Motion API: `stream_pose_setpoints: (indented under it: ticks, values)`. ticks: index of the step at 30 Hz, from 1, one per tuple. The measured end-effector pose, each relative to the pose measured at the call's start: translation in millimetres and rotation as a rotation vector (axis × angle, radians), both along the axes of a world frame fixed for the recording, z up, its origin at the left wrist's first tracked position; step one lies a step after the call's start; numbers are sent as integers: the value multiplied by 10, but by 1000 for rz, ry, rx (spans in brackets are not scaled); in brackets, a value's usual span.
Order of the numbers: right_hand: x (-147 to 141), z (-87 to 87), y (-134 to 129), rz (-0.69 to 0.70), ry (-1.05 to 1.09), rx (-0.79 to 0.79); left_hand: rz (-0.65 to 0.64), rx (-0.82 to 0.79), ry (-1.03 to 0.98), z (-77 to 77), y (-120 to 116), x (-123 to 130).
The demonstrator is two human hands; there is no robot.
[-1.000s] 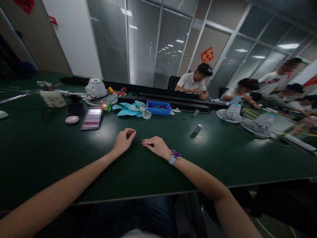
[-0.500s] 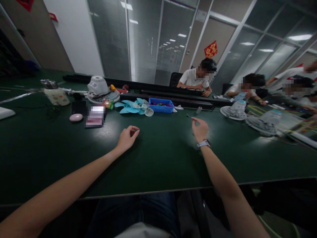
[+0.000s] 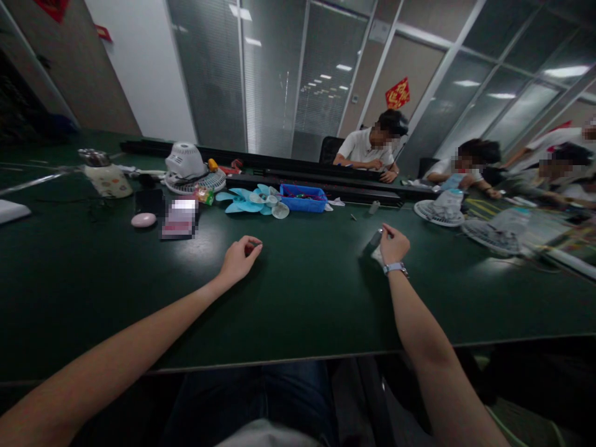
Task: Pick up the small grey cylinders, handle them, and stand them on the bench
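My left hand rests on the green table with its fingers curled and the thumb close to the index finger. Whatever may be between those fingertips is too small to make out. To the right, my right hand, with a watch on its wrist, is closed in a pinch. Its fingertips are at the top of a small grey object with a whitish lower end, whose kind I cannot tell. A tiny metal piece lies beyond that hand, beside a small translucent piece.
Blue fan blades and a blue bin of small parts lie ahead. A white fan, a jar and a pink oval object stand left. More fan parts lie right. Several people sit across.
My right hand has moved back and slightly right. The tiny metal piece that was at its fingertips now lies on the table, and a grey object shows at the fingers. My left hand stays still.
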State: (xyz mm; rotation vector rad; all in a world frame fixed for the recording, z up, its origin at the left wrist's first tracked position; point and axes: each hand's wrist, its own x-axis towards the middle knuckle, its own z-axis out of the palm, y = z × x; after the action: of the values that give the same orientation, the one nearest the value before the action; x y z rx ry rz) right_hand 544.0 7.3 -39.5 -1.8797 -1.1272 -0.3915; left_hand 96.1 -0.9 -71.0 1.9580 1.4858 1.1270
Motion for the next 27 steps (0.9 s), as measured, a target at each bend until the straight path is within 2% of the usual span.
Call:
stream_pose_setpoints:
  ticks: [13,18,22,27]
  values:
    - [25,-47,49,-51,6,-127,6,-17,38,58,-33,6]
    - [9,-148,64,16,111,-116,-5,-8,32,59,-35,6]
    - [53,-223,74,13,225,-69,-8,4,32,45,-27,3]
    - [94,-197,119,6,456,-49,-11,16,28,18,-17,0]
